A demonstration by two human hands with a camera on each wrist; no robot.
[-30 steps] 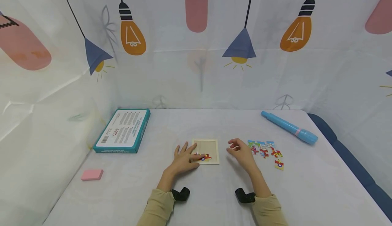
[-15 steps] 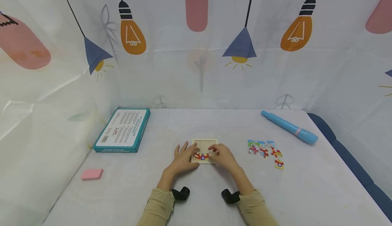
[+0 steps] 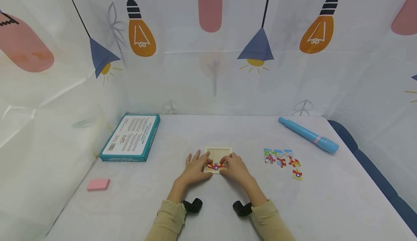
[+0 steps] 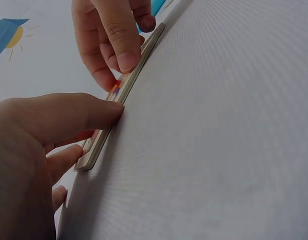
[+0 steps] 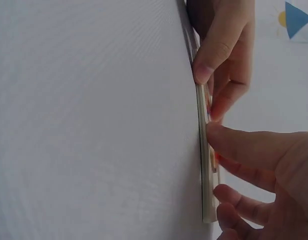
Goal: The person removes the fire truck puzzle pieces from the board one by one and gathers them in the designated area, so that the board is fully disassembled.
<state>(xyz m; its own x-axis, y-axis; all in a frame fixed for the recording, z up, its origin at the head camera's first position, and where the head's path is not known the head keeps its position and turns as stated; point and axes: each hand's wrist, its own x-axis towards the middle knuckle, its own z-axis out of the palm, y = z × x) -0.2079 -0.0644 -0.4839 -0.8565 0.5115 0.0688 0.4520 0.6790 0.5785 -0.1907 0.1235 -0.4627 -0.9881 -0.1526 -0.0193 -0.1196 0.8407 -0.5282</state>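
Observation:
A shallow wooden puzzle tray (image 3: 218, 150) lies on the table between both hands. Joined puzzle pieces (image 3: 214, 166) with a red, yellow and blue picture line its near side. My left hand (image 3: 194, 168) rests over the tray's left edge with its fingers spread, the thumb touching the near rim. At the right end of that row my right hand (image 3: 236, 166) bends thumb and fingers around a puzzle piece, mostly hidden. In the right wrist view the right thumb (image 5: 239, 142) lies along the tray's near edge, fingers by the red picture.
Several loose puzzle pieces (image 3: 281, 159) lie to the right of the tray. Behind them is a blue tube (image 3: 307, 135) with a wider end. A teal and white box (image 3: 130, 137) stands at the back left, with a pink block (image 3: 98, 184) nearer.
My right hand has moved left from beside the loose pieces to the tray and lowered its fingers to the right end of the joined row. The left hand's index finger has lifted slightly.

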